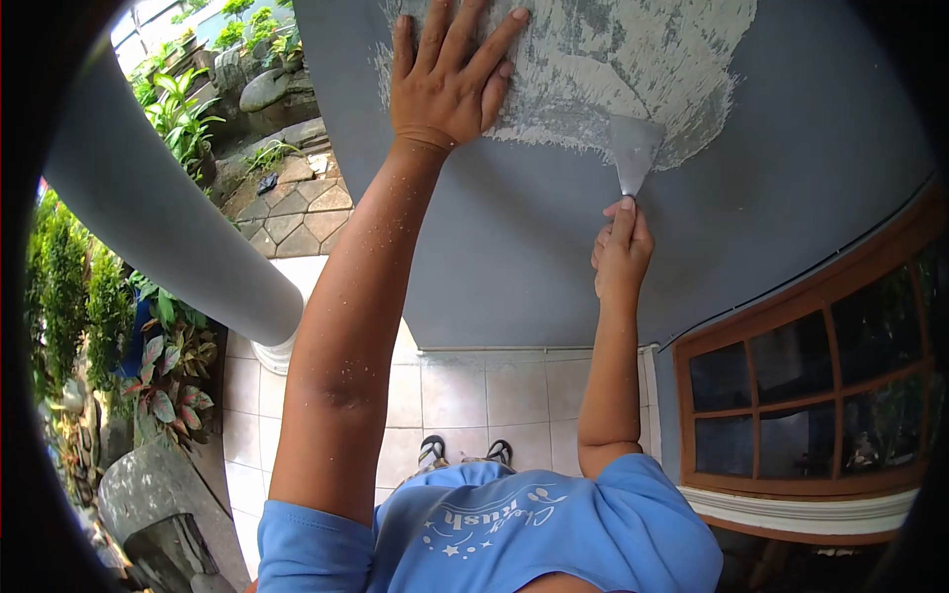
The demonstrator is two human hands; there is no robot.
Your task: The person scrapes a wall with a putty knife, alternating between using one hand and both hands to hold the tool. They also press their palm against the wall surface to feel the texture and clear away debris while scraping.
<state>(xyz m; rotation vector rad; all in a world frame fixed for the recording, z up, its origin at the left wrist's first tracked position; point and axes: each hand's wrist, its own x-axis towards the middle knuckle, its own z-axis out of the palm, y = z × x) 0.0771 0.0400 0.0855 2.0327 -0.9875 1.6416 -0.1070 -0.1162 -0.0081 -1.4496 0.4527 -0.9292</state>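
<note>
My left hand (445, 89) lies flat against the grey wall (514, 247), fingers spread, at the left edge of a rough pale patch (682, 59) of scraped paint or filler. Specks of pale debris cling to that forearm. Lower and to the right, my right hand (623, 252) is closed round the handle of a putty knife (636, 148). Its wide metal blade points up the wall, with its edge at the lower part of the patch. The handle is mostly hidden in my fingers.
A round grey pillar (168, 188) rises at left, with garden plants (178, 114) and stone paving (301, 212) beyond it. At right is a wood-framed window (801, 366). Pale floor tiles (514, 390) lie under my sandalled feet (432, 450).
</note>
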